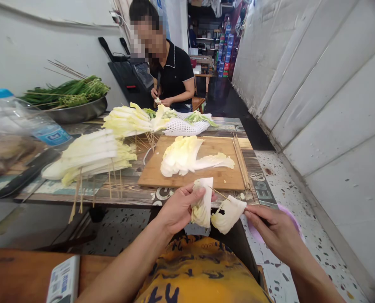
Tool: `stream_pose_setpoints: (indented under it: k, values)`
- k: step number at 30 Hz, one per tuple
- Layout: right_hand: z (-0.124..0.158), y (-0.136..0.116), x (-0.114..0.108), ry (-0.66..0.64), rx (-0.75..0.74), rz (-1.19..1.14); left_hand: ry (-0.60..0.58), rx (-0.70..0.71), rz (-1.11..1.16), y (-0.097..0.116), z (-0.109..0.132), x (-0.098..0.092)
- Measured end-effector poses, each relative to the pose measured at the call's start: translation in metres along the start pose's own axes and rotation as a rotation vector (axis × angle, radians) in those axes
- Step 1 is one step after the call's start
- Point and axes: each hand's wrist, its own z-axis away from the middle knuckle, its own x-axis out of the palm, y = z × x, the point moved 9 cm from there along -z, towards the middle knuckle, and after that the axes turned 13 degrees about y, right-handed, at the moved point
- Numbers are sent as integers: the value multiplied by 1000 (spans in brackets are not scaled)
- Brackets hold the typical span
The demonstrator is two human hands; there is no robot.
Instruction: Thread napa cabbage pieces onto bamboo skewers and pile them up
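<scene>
My left hand (177, 208) grips a folded piece of napa cabbage leaf (202, 202) in front of my lap. My right hand (274, 229) pinches a thin bamboo skewer (219, 193) that carries a second cabbage piece (228, 214); its tip points toward the leaf in my left hand. Both hands hover just below the table's near edge. On the wooden cutting board (219, 176) lie more cabbage leaves (187, 155) and a bundle of bare skewers (240, 160) along its right side.
Skewered cabbage leaves (92, 155) lie stacked on the table at left, more (127, 120) farther back. A metal bowl of green stalks (76, 105), a water bottle (26, 120), a knife (26, 174). A person in black (171, 75) works opposite. A white wall stands at right.
</scene>
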Motion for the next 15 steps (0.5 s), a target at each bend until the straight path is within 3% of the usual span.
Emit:
stream_pose_setpoints:
  k: [6,15]
  values:
    - [3,3,-12,-7,-3,6,68,-64,4,-6,-3,-12]
    - [5,2,-7,-113,15,-2,54,-77,24,-6,-4,-6]
